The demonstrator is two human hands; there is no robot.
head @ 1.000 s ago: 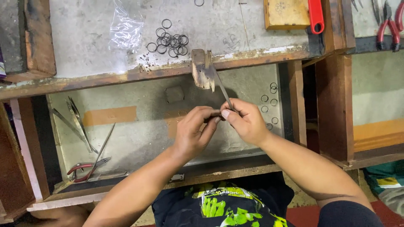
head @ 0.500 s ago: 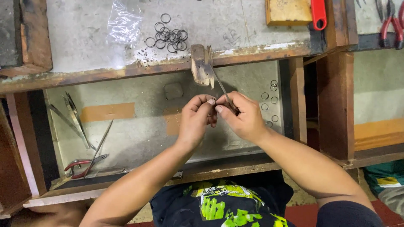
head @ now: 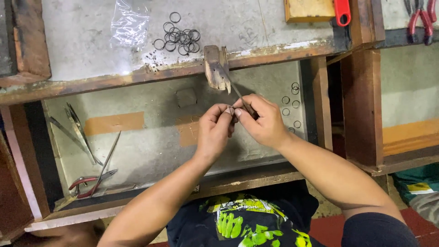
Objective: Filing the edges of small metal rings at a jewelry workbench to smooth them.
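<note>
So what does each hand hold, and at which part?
The right hand grips a thin metal tool at its lower end. The left hand pinches something too small to identify.

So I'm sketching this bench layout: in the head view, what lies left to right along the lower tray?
Loose tweezers → red-handled pliers → left hand → right hand → small rings by the tray's right wall.

Both hands work over the middle of the open drawer (head: 151, 151). Its floor is bare to the left hand's (head: 214, 132) left, up to the tweezers and shears (head: 80, 132) along the left wall. Wooden peg (head: 216, 68) juts from the counter (head: 91, 36) edge just above. Loose rings (head: 292, 103) lie right of the right hand (head: 263, 121), beside the drawer wall.
</note>
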